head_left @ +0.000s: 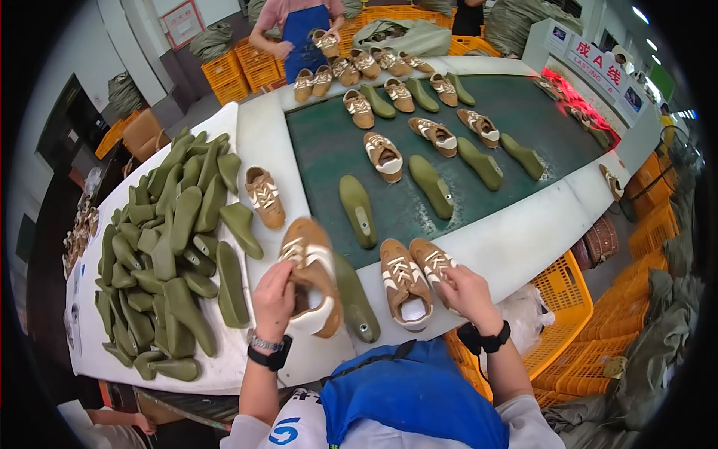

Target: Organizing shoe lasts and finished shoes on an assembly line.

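At lower centre, the left hand (pixel 274 298) grips a tan shoe (pixel 311 275) over the white tabletop (pixel 516 239); the right hand (pixel 465 293) grasps another shoe (pixel 432 263) beside it.

At the bottom centre of the frame the person wears a bright blue apron (pixel 415 396) with a dark strap, over a white short-sleeved shirt (pixel 292 428) bearing a blue mark. The left hand (pixel 274 297) has a silver bracelet and a black band at the wrist. The right hand (pixel 468 293) has a black watch strap.
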`<state>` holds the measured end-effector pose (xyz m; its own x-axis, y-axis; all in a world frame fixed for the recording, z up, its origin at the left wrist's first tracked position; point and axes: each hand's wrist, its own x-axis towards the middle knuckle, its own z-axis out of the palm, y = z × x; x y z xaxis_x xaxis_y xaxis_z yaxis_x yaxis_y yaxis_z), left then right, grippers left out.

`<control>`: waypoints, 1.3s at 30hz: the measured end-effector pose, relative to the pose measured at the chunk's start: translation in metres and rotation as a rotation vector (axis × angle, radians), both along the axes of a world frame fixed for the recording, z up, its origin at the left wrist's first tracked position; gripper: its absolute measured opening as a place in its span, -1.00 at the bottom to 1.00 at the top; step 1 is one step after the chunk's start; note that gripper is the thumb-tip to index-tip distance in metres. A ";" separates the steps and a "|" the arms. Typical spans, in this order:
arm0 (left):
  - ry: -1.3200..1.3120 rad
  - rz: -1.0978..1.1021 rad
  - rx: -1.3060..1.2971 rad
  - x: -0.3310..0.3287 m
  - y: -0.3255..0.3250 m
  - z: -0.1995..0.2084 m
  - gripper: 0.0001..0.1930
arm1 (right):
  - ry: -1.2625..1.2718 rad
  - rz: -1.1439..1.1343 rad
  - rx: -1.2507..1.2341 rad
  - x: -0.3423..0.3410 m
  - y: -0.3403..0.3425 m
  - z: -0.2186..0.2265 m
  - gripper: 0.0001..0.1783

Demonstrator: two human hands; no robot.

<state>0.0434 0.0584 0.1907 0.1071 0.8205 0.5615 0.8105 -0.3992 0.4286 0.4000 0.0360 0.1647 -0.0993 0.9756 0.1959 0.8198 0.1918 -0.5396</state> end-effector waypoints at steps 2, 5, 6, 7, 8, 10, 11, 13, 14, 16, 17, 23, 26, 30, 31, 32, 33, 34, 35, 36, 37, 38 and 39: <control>0.029 0.073 -0.116 -0.025 -0.011 -0.019 -0.71 | -0.104 -0.052 -0.078 0.030 -0.015 -0.019 -0.73; 0.127 0.141 -0.246 -0.049 -0.029 -0.042 -0.73 | -0.102 -0.104 -0.185 0.035 -0.028 -0.027 -0.76; 0.152 0.157 -0.294 -0.052 -0.033 -0.046 -0.73 | -0.006 -0.100 -0.211 0.034 -0.029 -0.027 -0.76; 0.153 0.149 -0.293 -0.052 -0.034 -0.050 -0.73 | 0.027 -0.049 -0.217 0.026 -0.026 -0.027 -0.78; 0.163 0.135 -0.297 -0.051 -0.036 -0.054 -0.73 | 0.086 0.056 -0.139 0.014 -0.021 -0.023 -0.79; 0.174 0.122 -0.300 -0.046 -0.037 -0.055 -0.74 | 0.123 0.277 -0.136 -0.021 -0.007 -0.016 -0.78; 0.162 0.120 -0.296 -0.042 -0.037 -0.054 -0.74 | 0.101 0.393 -0.212 -0.042 0.000 -0.015 -0.76; 0.145 0.097 -0.282 -0.036 -0.034 -0.051 -0.74 | 0.021 0.641 -0.228 -0.088 0.008 -0.018 -0.63; 0.145 0.104 -0.280 -0.033 -0.036 -0.048 -0.74 | -0.073 0.759 -0.287 -0.109 0.011 -0.013 -0.61; 0.106 0.110 -0.292 -0.031 -0.039 -0.046 -0.73 | -0.178 0.890 -0.337 -0.137 0.018 -0.013 -0.59; 0.092 0.113 -0.275 -0.030 -0.040 -0.046 -0.72 | -0.247 0.956 -0.330 -0.147 0.021 -0.019 -0.58; 0.103 0.144 -0.171 -0.023 -0.037 -0.040 -0.72 | 0.246 0.824 0.093 -0.173 0.025 -0.003 -0.61; 0.136 0.105 -0.148 -0.008 -0.017 -0.030 -0.72 | 0.056 0.932 0.003 -0.181 0.024 -0.008 -0.66; 0.145 0.067 -0.075 -0.005 0.014 -0.030 -0.64 | -0.017 0.772 -0.101 -0.180 0.055 -0.002 -0.72; 0.051 0.084 -0.051 0.001 0.026 -0.019 -0.59 | -0.033 0.685 -0.163 -0.179 0.073 0.007 -0.74; -0.042 0.099 -0.027 0.004 0.034 -0.012 -0.54 | -0.028 0.630 -0.146 -0.177 0.097 0.004 -0.72; -0.082 0.102 -0.050 -0.003 0.041 -0.020 -0.46 | 0.034 0.601 -0.185 -0.177 0.123 0.003 -0.72; -0.085 0.102 -0.047 -0.007 0.049 -0.030 -0.46 | 0.044 0.544 -0.188 -0.177 0.150 -0.004 -0.71; -0.107 0.131 -0.076 -0.012 0.057 -0.037 -0.46 | 0.048 0.503 -0.194 -0.179 0.176 -0.011 -0.68; -0.128 0.157 -0.107 -0.018 0.066 -0.048 -0.47 | 0.033 0.450 -0.205 -0.183 0.202 -0.022 -0.66; -0.136 0.161 -0.142 -0.029 0.074 -0.063 -0.42 | -0.022 0.403 -0.227 -0.190 0.223 -0.030 -0.66; -0.135 0.156 -0.138 -0.038 0.084 -0.076 -0.42 | -0.055 0.375 -0.246 -0.196 0.243 -0.040 -0.67; -0.132 0.214 -0.210 -0.048 0.094 -0.088 -0.39 | -0.073 0.351 -0.236 -0.202 0.261 -0.055 -0.65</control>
